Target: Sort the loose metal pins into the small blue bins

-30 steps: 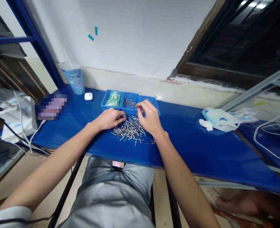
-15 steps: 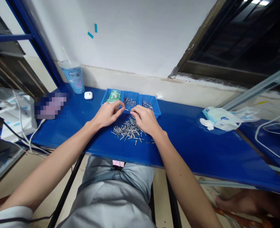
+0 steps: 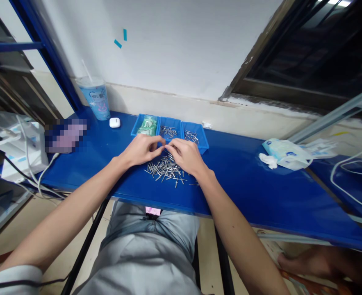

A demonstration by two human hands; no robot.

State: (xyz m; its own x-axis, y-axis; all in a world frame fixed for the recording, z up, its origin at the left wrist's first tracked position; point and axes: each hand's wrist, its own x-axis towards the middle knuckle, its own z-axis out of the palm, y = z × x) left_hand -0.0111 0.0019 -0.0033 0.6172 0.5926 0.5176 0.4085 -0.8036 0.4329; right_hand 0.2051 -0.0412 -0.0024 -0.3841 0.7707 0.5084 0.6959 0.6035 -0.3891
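Observation:
My left hand (image 3: 144, 148) and my right hand (image 3: 185, 155) meet fingertip to fingertip above a loose pile of metal pop rivets (image 3: 164, 169) on the blue table. Both are closed in a pinch on one rivet, which the fingers now almost fully hide. Just beyond them three blue bins stand side by side. Green-and-clear plastic packets fill the left bin (image 3: 133, 130); rivets lie in the middle bin (image 3: 170, 120) and the right bin (image 3: 204, 144).
At the back left stand a blue patterned cup (image 3: 95, 100) with a straw and a white earbud case (image 3: 114, 122). White devices with cables (image 3: 30, 151) crowd the left end. A tissue pack (image 3: 287, 153) lies on the right. Another person's foot (image 3: 294, 262) shows below.
My hands have come closer together, and the thin rivet seen between them before is now covered by my fingertips. The pile and bins look the same.

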